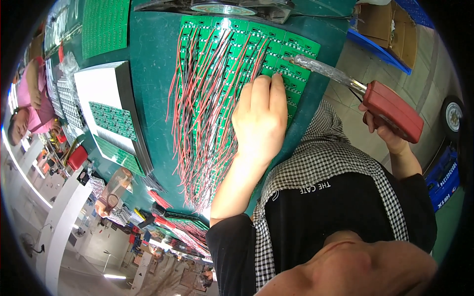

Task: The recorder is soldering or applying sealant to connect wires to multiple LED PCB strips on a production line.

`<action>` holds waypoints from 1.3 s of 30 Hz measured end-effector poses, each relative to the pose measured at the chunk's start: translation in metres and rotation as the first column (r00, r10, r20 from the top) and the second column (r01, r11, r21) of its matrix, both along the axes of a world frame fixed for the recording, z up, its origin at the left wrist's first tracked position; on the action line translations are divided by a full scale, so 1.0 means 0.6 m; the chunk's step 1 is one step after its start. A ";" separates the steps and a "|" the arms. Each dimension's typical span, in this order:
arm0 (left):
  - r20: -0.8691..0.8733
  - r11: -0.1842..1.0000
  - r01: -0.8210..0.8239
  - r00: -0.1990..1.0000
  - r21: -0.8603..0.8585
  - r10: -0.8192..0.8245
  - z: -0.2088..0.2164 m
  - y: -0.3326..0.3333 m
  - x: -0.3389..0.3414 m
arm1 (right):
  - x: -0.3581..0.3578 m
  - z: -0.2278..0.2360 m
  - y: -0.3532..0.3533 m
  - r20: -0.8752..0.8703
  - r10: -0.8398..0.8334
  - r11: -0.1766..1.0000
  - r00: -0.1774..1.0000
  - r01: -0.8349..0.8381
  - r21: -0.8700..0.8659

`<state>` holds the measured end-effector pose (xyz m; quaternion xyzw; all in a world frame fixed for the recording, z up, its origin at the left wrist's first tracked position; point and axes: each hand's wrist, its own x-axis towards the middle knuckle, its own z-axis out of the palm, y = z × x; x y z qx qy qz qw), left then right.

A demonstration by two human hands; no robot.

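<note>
I list one soldering iron [379, 97], red handle clasped in the right hand [391, 140], tip at the far right part of the green circuit boards [272, 60], laid on the table [153, 49] beneath red and black wires [202, 113]. Left hand [261, 116]: resting over the boards, pinch or none I cannot tell. Handling, my judgement: iron stiff, handle only; boards light, rigid, by edges; wires limp, easily tugged.

L hand [261, 116] palm-dn, stretched fwd; R hand [389, 134] curled in grip, out to side.
</note>
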<state>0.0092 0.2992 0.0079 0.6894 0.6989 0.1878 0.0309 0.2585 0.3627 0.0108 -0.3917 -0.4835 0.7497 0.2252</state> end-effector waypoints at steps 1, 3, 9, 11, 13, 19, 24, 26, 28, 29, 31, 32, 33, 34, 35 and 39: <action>0.006 1.000 -0.010 1.000 -0.017 0.010 0.001 0.001 0.001 | 0.001 0.000 0.000 -0.015 0.010 1.000 1.000 -0.010 0.010; 0.098 0.999 -0.032 0.995 0.015 0.030 0.004 0.005 0.000 | 0.006 0.001 0.000 -0.023 0.014 1.000 1.000 -0.013 0.027; 0.108 0.998 -0.049 0.993 0.049 0.043 0.019 0.024 0.001 | 0.020 -0.018 0.009 0.024 0.141 0.986 0.990 -0.143 0.083; 0.063 1.000 -0.002 0.998 0.001 0.002 0.008 0.028 0.002 | 0.011 -0.009 0.008 0.094 0.093 0.992 0.991 -0.100 0.080; 0.056 1.000 0.008 0.998 0.024 -0.010 0.004 0.031 0.004 | 0.004 -0.007 0.006 0.074 0.054 0.994 0.996 -0.061 0.092; 0.055 1.000 0.015 0.998 0.020 -0.016 0.005 0.034 0.007 | 0.008 -0.005 0.011 0.049 0.000 0.999 0.999 -0.002 0.050; 0.012 1.000 0.000 1.000 0.006 0.000 0.002 0.031 0.005 | 0.004 -0.016 0.023 0.184 0.053 0.976 0.981 -0.090 0.196; 0.042 0.999 0.025 0.999 0.028 -0.026 0.004 0.037 0.006 | 0.015 0.000 0.027 0.348 0.078 0.873 0.934 -0.232 0.428; 0.028 0.999 0.029 0.999 0.024 -0.030 0.006 0.034 0.006 | 0.016 0.001 0.027 0.350 0.095 0.875 0.932 -0.246 0.416; 0.028 1.000 0.022 0.999 0.006 -0.022 0.008 0.032 0.007 | 0.016 0.000 0.028 0.358 0.113 0.876 0.927 -0.262 0.404; 0.027 1.000 0.016 1.000 -0.012 -0.016 0.007 0.032 0.008 | 0.006 0.003 0.018 0.255 0.051 0.964 0.966 -0.114 0.241; 0.030 1.000 0.014 0.999 -0.005 -0.014 0.006 0.031 0.007 | 0.002 0.005 0.014 0.166 -0.032 0.998 0.986 0.023 0.053; 0.033 1.000 0.013 0.999 0.003 -0.013 0.006 0.030 0.007 | 0.005 0.002 0.015 0.165 -0.031 0.998 0.986 0.023 0.053; 0.033 1.000 0.013 0.999 0.003 -0.013 0.005 0.030 0.007 | 0.010 -0.002 0.018 0.170 0.008 0.989 0.985 -0.034 0.146; 0.033 1.000 0.012 0.999 0.004 -0.012 0.005 0.030 0.007 | 0.012 -0.004 0.021 0.177 0.048 0.967 0.983 -0.090 0.237; 0.032 1.000 0.009 0.999 0.011 -0.009 0.007 0.033 0.008 | 0.007 0.003 0.029 0.235 0.111 0.932 0.966 -0.183 0.312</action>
